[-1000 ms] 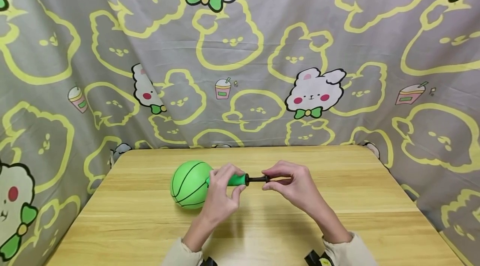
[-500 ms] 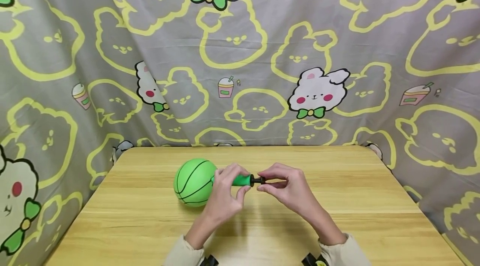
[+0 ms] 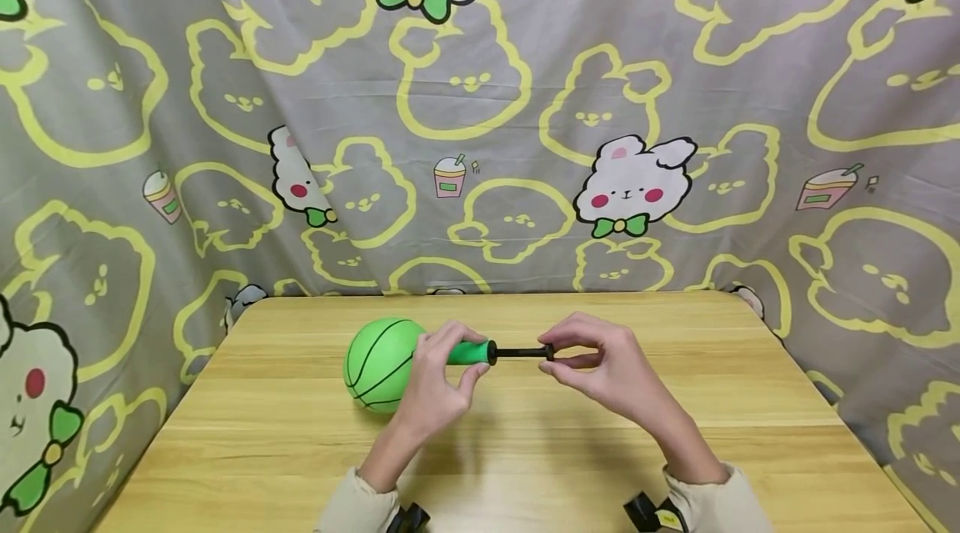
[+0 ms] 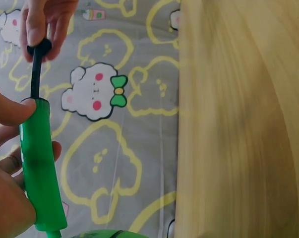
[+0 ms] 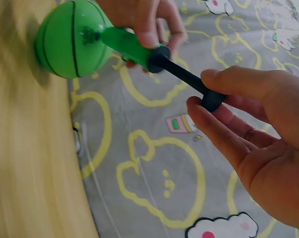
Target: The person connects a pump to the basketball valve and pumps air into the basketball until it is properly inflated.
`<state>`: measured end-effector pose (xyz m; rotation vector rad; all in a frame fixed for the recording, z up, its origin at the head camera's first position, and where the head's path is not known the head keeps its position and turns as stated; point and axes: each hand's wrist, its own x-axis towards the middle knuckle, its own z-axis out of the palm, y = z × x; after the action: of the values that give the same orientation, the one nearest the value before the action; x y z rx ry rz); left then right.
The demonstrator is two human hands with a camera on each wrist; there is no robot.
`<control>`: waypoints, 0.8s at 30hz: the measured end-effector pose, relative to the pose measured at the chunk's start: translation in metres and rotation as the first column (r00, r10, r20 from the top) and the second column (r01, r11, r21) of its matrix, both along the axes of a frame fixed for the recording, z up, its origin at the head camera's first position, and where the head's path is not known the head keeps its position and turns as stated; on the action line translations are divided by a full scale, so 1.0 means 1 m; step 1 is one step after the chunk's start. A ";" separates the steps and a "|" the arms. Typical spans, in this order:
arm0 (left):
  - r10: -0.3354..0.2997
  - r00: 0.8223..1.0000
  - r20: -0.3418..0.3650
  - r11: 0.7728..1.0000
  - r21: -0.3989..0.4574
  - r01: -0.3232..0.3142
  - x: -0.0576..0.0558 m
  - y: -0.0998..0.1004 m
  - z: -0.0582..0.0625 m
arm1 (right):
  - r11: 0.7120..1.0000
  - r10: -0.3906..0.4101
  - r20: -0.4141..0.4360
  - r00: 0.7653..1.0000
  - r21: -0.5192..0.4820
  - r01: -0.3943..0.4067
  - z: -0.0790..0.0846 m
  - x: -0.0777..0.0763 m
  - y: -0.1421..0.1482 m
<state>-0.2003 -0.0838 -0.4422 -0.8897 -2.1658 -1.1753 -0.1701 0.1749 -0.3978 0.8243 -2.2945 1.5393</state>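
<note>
A green ball (image 3: 381, 362) with black basketball lines rests on the wooden table, left of centre. My left hand (image 3: 437, 387) grips the green barrel of a small hand pump (image 4: 40, 163), whose tip meets the ball in the right wrist view. The barrel lies roughly level, pointing left at the ball. On the other side, my right hand (image 3: 607, 358) pinches the black end knob (image 5: 212, 100) between thumb and fingers. The black rod (image 3: 519, 353) stands well out of the barrel between both hands. In the head view my left hand covers the pump's tip.
The wooden table (image 3: 570, 466) reaches to a grey curtain (image 3: 495, 99) with yellow outlined cartoon animals at the back and sides. Black wrist-worn devices (image 3: 408, 519) show at both cuffs near the front.
The rod first slid into the barrel as my right hand moved left. It now stands farther out, with the right hand drawn back to the right. My left hand keeps its grip.
</note>
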 end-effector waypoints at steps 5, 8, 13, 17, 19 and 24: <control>0.015 1.000 -0.003 1.000 0.020 -0.015 -0.002 -0.006 0.002 | 1.000 -0.005 0.015 1.000 0.000 0.005 0.006 0.001 0.015; 0.019 1.000 0.001 1.000 0.021 -0.019 -0.003 -0.009 0.003 | 1.000 0.007 0.034 0.999 -0.004 -0.007 0.007 0.000 0.024; 0.017 1.000 0.008 1.000 0.012 -0.017 -0.004 -0.009 0.002 | 1.000 0.023 0.058 0.998 -0.011 -0.023 0.008 0.000 0.030; 0.025 1.000 -0.009 0.999 0.020 -0.025 -0.004 -0.007 0.001 | 0.999 0.021 0.058 0.998 -0.030 -0.019 0.009 0.000 0.029; 0.029 0.999 -0.020 0.999 0.024 -0.028 -0.004 -0.006 0.001 | 0.999 0.019 0.048 0.999 -0.045 -0.017 0.008 0.000 0.029; 0.031 0.999 -0.027 0.999 0.017 -0.030 -0.002 -0.003 0.001 | 0.997 0.022 0.029 0.999 -0.070 -0.020 0.005 -0.001 0.026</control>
<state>-0.2023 -0.0869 -0.4412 -0.8578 -2.1371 -1.1577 -0.1715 0.2013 -0.3927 0.8149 -2.2456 1.6415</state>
